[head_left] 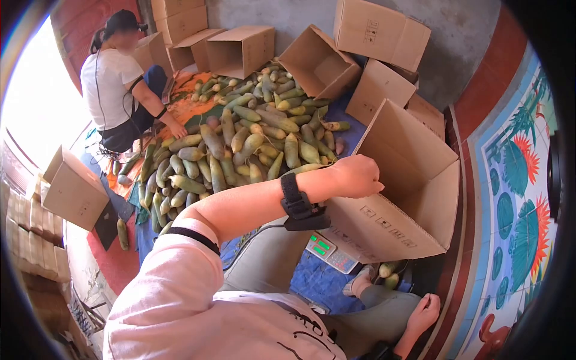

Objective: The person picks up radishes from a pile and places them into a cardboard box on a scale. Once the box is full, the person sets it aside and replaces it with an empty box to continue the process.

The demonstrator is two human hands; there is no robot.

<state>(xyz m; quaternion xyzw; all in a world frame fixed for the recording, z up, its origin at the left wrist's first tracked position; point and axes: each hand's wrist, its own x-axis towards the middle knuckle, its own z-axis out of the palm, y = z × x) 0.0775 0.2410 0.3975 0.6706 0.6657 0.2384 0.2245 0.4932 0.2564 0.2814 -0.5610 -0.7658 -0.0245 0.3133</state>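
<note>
My left hand reaches across to the near rim of a large open cardboard box, its fingers curled over the edge. The box leans with its opening facing up and to the right; no contents show in the visible part. Below it, a digital scale with green displays is partly hidden by the box. My right hand hangs near my knee at the lower right, fingers curled together and nothing visible in them. Beyond my left forearm lies a large pile of green radishes.
A person crouches at the back left, one hand at the pile. Open boxes and another box stand along the back wall. One box lies at the left. A tiled wall borders the right.
</note>
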